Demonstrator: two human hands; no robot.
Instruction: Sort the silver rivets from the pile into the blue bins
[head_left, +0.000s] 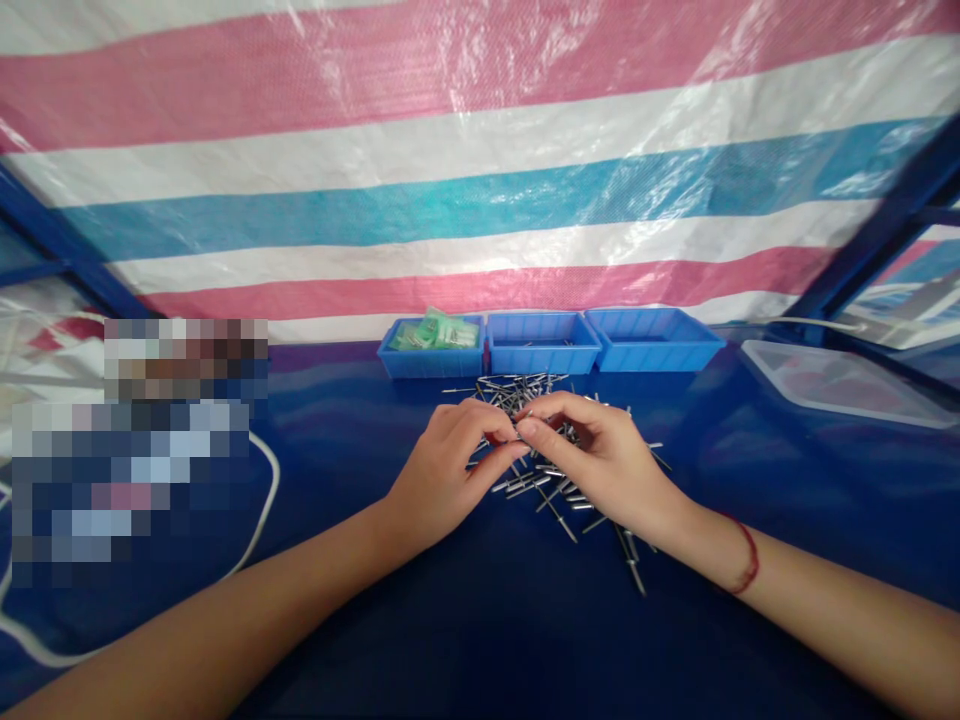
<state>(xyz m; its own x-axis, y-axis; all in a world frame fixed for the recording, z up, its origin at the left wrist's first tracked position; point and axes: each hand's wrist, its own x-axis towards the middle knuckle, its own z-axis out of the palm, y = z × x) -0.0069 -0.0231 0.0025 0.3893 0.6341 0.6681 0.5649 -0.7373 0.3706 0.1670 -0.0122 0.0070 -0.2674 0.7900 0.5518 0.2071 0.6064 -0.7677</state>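
A loose pile of silver blind rivets [551, 490] lies on the dark blue tabletop, some under my hands and partly hidden by them. My left hand [457, 460] reaches in over the pile, thumb and forefinger pinched together; what sits between them is too small to make out. From the other side comes my right hand [600, 455], its thumb and index fingertip closed on what looks like a blind rivet, of which only a metal bit shows. The fingertips of both hands nearly meet above the pile.
Behind the pile stand three blue bins: the left bin [431, 365] holds small green-tinted plastic bags [435, 330], the middle bin [544, 360] a few rivets, then the right bin [656, 355]. A translucent lid [840, 380] lies right. A white cable [266, 490] curves at left.
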